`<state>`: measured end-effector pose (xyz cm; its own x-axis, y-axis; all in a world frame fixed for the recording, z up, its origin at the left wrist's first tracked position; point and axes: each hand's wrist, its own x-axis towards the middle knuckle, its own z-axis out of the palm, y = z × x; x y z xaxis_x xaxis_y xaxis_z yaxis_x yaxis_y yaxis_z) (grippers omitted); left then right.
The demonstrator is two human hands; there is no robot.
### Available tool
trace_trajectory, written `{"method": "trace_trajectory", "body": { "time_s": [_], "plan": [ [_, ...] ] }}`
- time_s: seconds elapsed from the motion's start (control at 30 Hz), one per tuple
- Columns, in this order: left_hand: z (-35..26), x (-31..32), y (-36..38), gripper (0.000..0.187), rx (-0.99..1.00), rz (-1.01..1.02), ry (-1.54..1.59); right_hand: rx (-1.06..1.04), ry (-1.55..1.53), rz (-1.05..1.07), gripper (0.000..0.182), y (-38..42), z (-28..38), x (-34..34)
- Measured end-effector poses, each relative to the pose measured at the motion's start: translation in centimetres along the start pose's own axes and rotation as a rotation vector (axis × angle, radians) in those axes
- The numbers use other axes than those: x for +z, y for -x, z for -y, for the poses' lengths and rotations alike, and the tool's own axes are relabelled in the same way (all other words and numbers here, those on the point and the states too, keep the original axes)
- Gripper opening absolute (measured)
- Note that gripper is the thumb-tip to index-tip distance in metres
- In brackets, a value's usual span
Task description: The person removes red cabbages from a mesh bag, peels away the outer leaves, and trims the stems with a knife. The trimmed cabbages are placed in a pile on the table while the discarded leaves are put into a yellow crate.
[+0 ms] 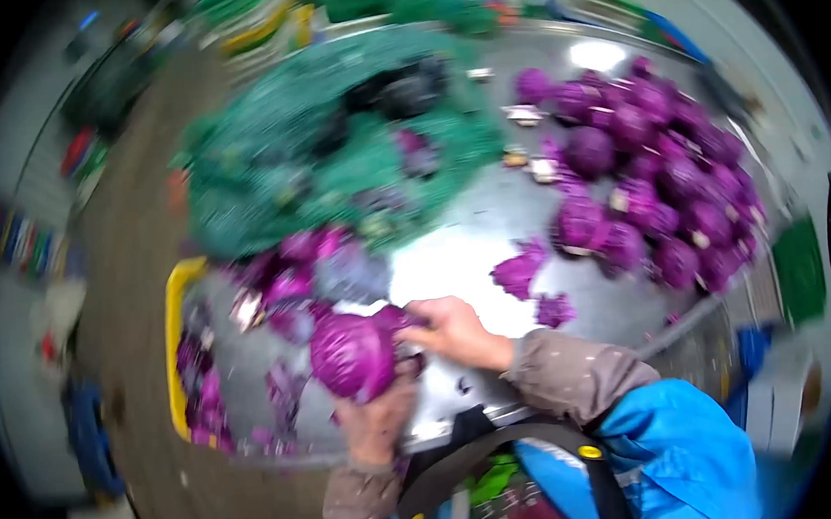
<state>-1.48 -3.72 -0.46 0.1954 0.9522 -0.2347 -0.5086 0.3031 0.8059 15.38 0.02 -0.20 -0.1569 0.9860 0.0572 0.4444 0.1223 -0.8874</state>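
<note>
Left hand (378,419): palm cupped under and against the near side of a red cabbage head (350,357), fingers partly hidden by it. Right hand (453,326): at the head's right flank, thumb and fingers pinching what looked like a dark outer leaf (403,329); blur obscured the exact grip.

Red cabbage head: one, held between the hands above a bare-metal counter (619,328), glossy purple, ribs showing.

Leaf scraps (285,386): several, on the counter just left of the left hand. Torn purple leaves (519,270): crumpled, beyond the right hand and to its right, with a smaller shred (555,310) nearer the right sleeve.

Cabbage cluster (288,279): beyond the held head, some members with greyish leaves, lying against the mouth of a green mesh sack (257,164), which held more dark heads.

Yellow-rimmed container (175,350): left of the left hand, purple leaves inside.

Heap of red cabbages (662,164): many, far to the right of the right hand, piled near the counter's edge.

Risks, as judged: a hard tug by the right hand could twist the smooth head out of the left palm; a brittle leaf might tear short; a knock to the heap could send round heads rolling.
</note>
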Motion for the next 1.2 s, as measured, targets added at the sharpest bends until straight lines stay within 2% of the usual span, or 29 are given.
{"method": "trace_trajectory", "body": {
  "time_s": [0.07, 0.13, 0.2, 0.23, 0.27, 0.33, 0.37, 0.4, 0.43, 0.47, 0.5, 0.53, 0.57, 0.6, 0.63, 0.67, 0.7, 0.73, 0.77, 0.8, 0.87, 0.9, 0.97, 1.0, 1.07, 1.13, 1.2],
  "plan": [
    [-1.1, 0.6, -1.0, 0.059, -0.187, -0.098, 0.506, -0.064, 0.237, -0.129, 0.034, 1.6, 0.7, -1.7],
    [-1.6, 0.3, -0.9, 0.064, -0.201, 0.086, 0.641, 0.102, 0.257, -0.064, 0.044, 3.1, 1.0, -4.0],
    [-1.7, 1.5, -1.8, 0.065, -0.171, -0.049, 0.369, 0.126, 0.196, -0.103, 0.047, 4.5, 0.2, -5.6],
    [-1.2, 1.0, -3.1, 0.063, -0.220, -0.034, 0.283, 0.215, -0.128, -0.020, 0.054, 5.1, 0.0, -6.3],
    [-0.4, 0.9, -4.0, 0.061, -0.233, 0.081, 0.094, 0.291, -0.459, 0.067, 0.067, 5.7, -0.2, -6.7],
    [0.2, 4.1, -4.7, 0.063, -0.344, 0.292, -0.223, 0.432, -0.851, 0.122, 0.091, 7.3, -1.9, -7.5],
    [0.4, 6.7, -3.7, 0.066, -0.318, 0.285, -0.357, 0.511, -1.036, 0.045, 0.091, 8.3, -3.6, -7.4],
    [1.4, 7.7, -4.1, 0.075, -0.358, 0.417, -0.333, 0.474, -1.035, -0.116, 0.077, 9.4, -4.6, -8.0],
    [1.3, 9.6, -3.6, 0.081, -0.424, 0.507, -0.332, 0.493, -1.195, -0.047, 0.064, 11.1, -10.5, -8.0],
    [2.4, 9.8, -4.2, 0.082, -0.454, 0.675, -0.319, 0.725, -1.367, -0.390, 0.059, 12.0, -6.9, -9.7],
    [4.1, 9.7, -4.5, 0.077, -0.445, 0.751, -0.373, 0.564, -1.622, -0.316, 0.061, 13.6, -8.2, -10.9],
    [5.6, 9.4, -4.9, 0.075, -0.329, 0.772, -0.567, 0.695, -1.522, -0.581, 0.068, 15.6, -8.8, -12.0],
    [4.5, 10.7, -5.5, 0.078, -0.179, 0.807, -0.821, 0.740, -1.396, -0.846, 0.073, 16.2, -7.8, -13.1],
    [5.0, 10.0, -6.9, 0.077, 0.081, 0.801, -1.038, 0.601, -1.445, -0.691, 0.074, 19.5, -10.6, -14.7],
    [5.5, 9.2, -8.3, 0.077, 0.265, 0.747, -1.054, 0.618, -1.333, -0.755, 0.074, 22.3, -13.4, -16.5],
    [5.5, 8.5, -10.1, 0.078, 0.424, 0.684, -1.161, 0.724, -1.084, -0.986, 0.072, 24.8, -14.9, -17.7],
    [4.8, 7.7, -11.9, 0.079, 0.667, 0.597, -1.292, 0.733, -1.048, -1.037, 0.067, 27.8, -17.3, -19.1],
    [3.7, 7.1, -13.9, 0.082, 0.744, 0.525, -1.343, 0.804, -1.018, -1.153, 0.064, 29.4, -17.8, -20.3],
    [2.7, 6.7, -15.5, 0.082, 0.791, 0.387, -1.498, 0.727, -0.924, -1.207, 0.061, 29.0, -15.1, -20.8],
    [1.8, 6.3, -16.9, 0.084, 0.770, 0.300, -1.598, 0.703, -0.886, -1.263, 0.051, 30.2, -15.8, -21.8],
    [-0.1, 6.0, -19.2, 0.084, 0.773, 0.252, -1.762, 0.672, -0.516, -1.348, 0.037, 30.6, -16.5, -23.4],
    [-0.4, 5.7, -20.1, 0.084, 0.777, 0.242, -1.758, 0.665, -0.513, -1.343, 0.037, 29.3, -16.0, -23.7],
    [0.2, 4.3, -22.5, 0.071, 0.640, 0.392, -1.912, 0.610, -0.430, -1.336, 0.028, 24.3, -13.2, -23.6],
    [2.1, 2.5, -24.0, 0.045, 0.602, 0.419, -1.880, 0.598, -0.454, -1.261, 0.025, 20.7, -10.3, -22.9],
    [2.5, 1.7, -23.1, 0.021, 0.610, 0.417, -1.629, 0.573, -0.378, -1.094, 0.021, 16.2, -9.8, -22.1],
    [1.7, 0.9, -20.5, 0.010, 0.658, 0.276, -1.540, 0.627, -0.312, -0.921, 0.018, 11.2, -8.4, -21.1],
    [0.0, -0.8, -18.0, 0.007, 0.601, 0.110, -1.520, 0.485, -0.335, -0.682, 0.019, 6.4, -7.1, -19.8]
  ]
}}
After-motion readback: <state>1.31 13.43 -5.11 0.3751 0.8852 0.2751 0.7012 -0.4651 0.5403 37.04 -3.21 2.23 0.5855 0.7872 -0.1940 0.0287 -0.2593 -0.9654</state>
